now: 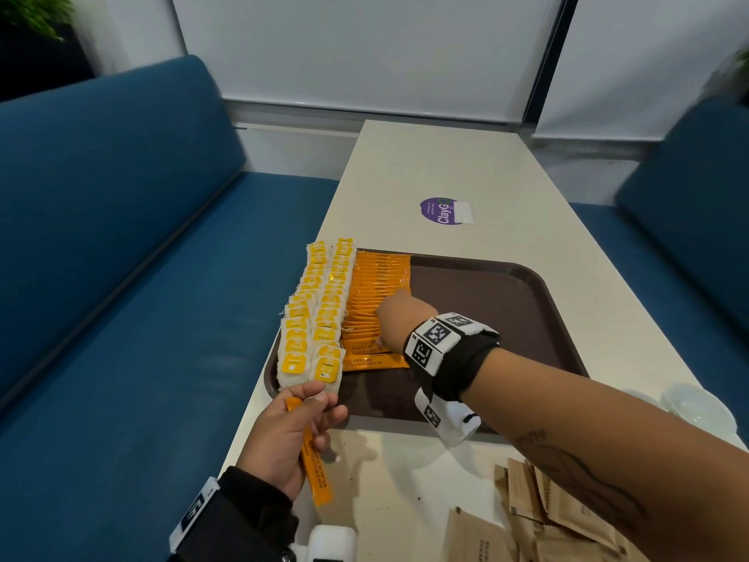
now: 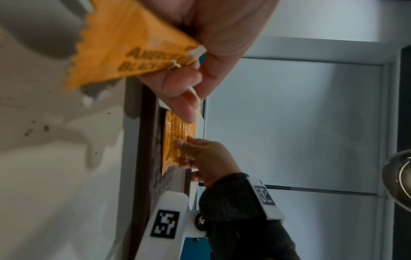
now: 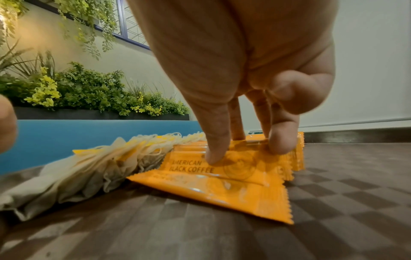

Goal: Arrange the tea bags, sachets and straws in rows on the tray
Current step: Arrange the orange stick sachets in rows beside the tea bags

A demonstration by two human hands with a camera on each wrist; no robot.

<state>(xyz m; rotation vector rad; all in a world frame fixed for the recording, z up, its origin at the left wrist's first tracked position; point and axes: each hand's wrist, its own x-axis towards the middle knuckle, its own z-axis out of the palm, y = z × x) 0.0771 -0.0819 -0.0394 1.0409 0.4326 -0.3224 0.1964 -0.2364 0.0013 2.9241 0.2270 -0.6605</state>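
A brown tray [image 1: 490, 306] lies on the white table. Two rows of tea bags [image 1: 320, 310] with yellow tags fill its left side, and a row of overlapping orange coffee sachets [image 1: 379, 277] runs beside them. My right hand [image 1: 395, 314] reaches over the tray; its fingertips [image 3: 213, 154] press down on the near sachets [image 3: 222, 184] next to the tea bags [image 3: 100, 167]. My left hand [image 1: 300, 419] is at the tray's near left corner. It grips one orange sachet [image 1: 316, 476], [image 2: 124, 49], and its fingertips touch the nearest tea bag.
Brown paper sachets [image 1: 547, 513] lie loose on the table near the front right. A purple sticker [image 1: 439, 210] sits beyond the tray. White dishes [image 1: 697, 407] stand at the right edge. Blue benches [image 1: 121, 237] flank the table. The tray's right half shows bare.
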